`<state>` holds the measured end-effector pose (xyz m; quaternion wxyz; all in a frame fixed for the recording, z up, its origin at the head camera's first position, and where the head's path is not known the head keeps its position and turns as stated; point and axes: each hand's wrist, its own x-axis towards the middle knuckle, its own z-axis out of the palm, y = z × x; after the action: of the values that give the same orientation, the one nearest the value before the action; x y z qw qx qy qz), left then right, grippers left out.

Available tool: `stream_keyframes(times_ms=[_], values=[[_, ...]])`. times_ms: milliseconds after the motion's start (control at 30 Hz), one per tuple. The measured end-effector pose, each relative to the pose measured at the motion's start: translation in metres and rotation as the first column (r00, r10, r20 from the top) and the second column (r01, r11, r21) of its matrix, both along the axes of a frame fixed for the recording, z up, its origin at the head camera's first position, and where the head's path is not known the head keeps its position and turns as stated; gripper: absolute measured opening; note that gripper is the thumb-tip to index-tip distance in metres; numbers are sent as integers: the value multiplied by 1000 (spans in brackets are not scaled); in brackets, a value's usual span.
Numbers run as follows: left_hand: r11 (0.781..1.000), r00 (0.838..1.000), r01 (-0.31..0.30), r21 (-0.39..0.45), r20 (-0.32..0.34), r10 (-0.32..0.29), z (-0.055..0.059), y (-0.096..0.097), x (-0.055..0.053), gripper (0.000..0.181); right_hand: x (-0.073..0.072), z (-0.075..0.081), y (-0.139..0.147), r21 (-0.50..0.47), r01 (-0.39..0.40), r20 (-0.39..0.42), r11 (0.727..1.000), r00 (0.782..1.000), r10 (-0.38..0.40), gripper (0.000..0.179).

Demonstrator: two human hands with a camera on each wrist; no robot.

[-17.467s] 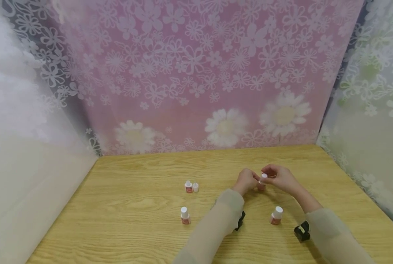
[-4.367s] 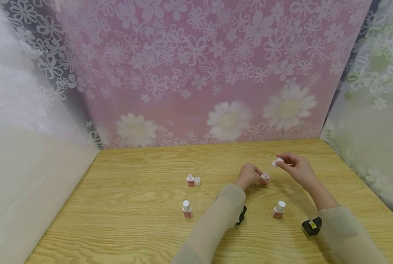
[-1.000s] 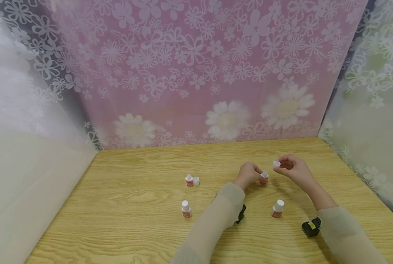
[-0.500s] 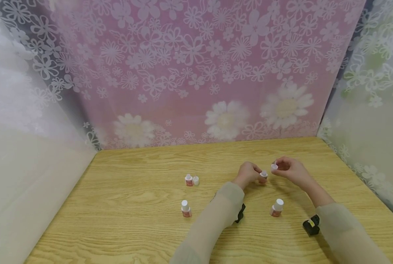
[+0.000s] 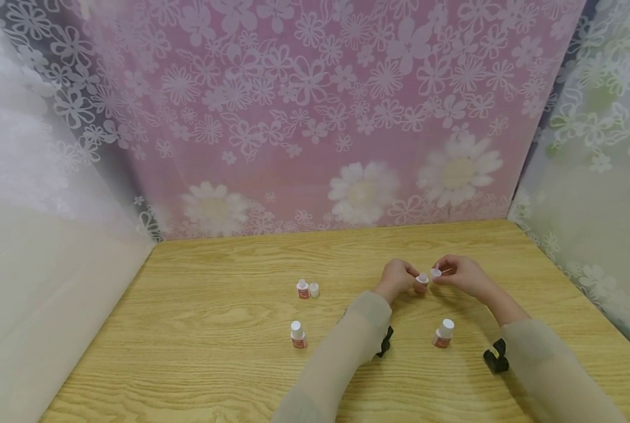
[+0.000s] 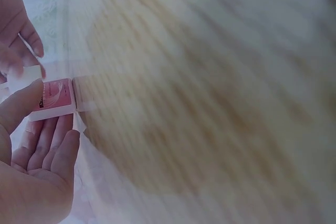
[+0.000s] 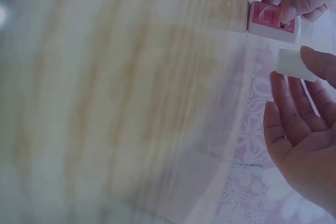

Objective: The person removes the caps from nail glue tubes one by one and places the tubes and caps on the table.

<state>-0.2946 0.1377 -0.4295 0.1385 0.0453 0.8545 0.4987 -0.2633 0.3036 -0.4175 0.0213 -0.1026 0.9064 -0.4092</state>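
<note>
One uncapped bottle stands on the table, gripped by a person's left hand, as the right hand pinches a cap just beside it. Bumping cap against bottle could tip it, risking a spill.

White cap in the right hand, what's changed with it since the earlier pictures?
The cap came off the bottle, moved up and right, turned open side up, then came back down and left, close beside the bottle. The right hand holds it in each picture. The left hand still holds the bottle; the other bottles stayed put.
</note>
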Motion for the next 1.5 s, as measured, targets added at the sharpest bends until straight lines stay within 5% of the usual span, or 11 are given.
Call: stream_keyframes(times_ms=[567, 1500], values=[[1000, 999, -18, -19, -27, 17, 1, 0, 0, 20, -9, -6, -2, 115, -16, 45, 993, 999, 11, 26], [1000, 1000, -5, -4, -31, 5, -4, 3, -3, 19, -10, -7, -5, 125, -60, 35, 990, 998, 57, 21]])
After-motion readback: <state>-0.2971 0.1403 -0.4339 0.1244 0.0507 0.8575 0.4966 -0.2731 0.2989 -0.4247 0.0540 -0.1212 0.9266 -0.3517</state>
